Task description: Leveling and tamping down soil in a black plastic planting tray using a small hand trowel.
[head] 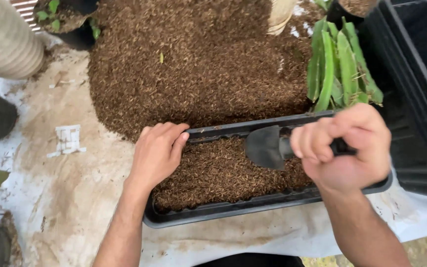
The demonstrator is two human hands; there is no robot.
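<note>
Tipping the trowel [268,147] too fast, we could scatter husk over the tray's [233,208] far rim, or nudge the tray off the sheet [75,198] if our left hand [156,153] slips. Our right hand [344,148] is fisted tight around the trowel handle above the tray's right end; the left lies loosely curled, fingers on the far rim at the left end.

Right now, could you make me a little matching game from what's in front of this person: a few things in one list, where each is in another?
Things:
1. trowel
2. left hand
3. cactus cuttings
4. ribbed pot

Places:
A. far left corner
B. gripped in the right hand
C. on the tray rim
D. beyond the tray, right

Pairs: 1-B, 2-C, 3-D, 4-A
</note>
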